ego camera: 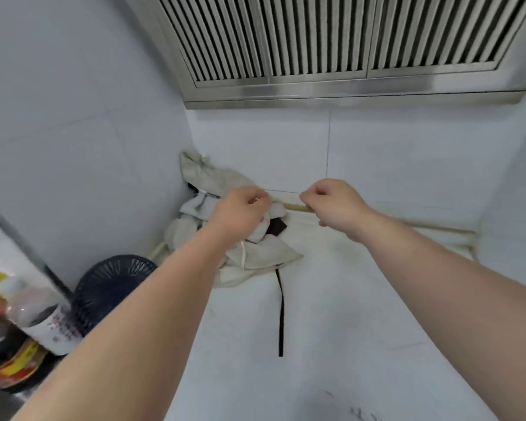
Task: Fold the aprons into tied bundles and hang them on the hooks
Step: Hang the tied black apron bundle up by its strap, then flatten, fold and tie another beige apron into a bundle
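1. Fingers [257, 199] of the left hand [240, 212] curled and pinched shut, seemingly on a thin pale strap end at the top of the apron heap; the strap itself too fine and blurred to confirm.
2. Fingers [308, 199] of the right hand [336, 205] likewise clenched in a pinch, level with the left and a little apart from it, as though drawing the other end of the same tie taut. What lies inside that pinch: cannot tell.
3. Both hands raised at the same height, knuckles up, wrists turned inward. Judged as a tie being stretched between them, either to straighten it or to pull a knot snug.
4. Just under the left hand: the cream apron pile [234, 235], crumpled and loose, pushed into the corner where the two white tiled walls meet, resting on the white desk [362, 314]. Not folded or bundled yet, so the task looks early.
5. A dark patch [277, 226] showing among the folds, and a black strap [281, 314] trailing out of the heap toward the camera, lying flat and slack on the desk.
6. No hooks visible anywhere in this view.
7. Farther out: a dark round fan [110, 287] to the left of the pile, a plastic bottle [40, 317] and colourful packaging at the left edge, a steel slatted vent hood [331, 41] overhead.
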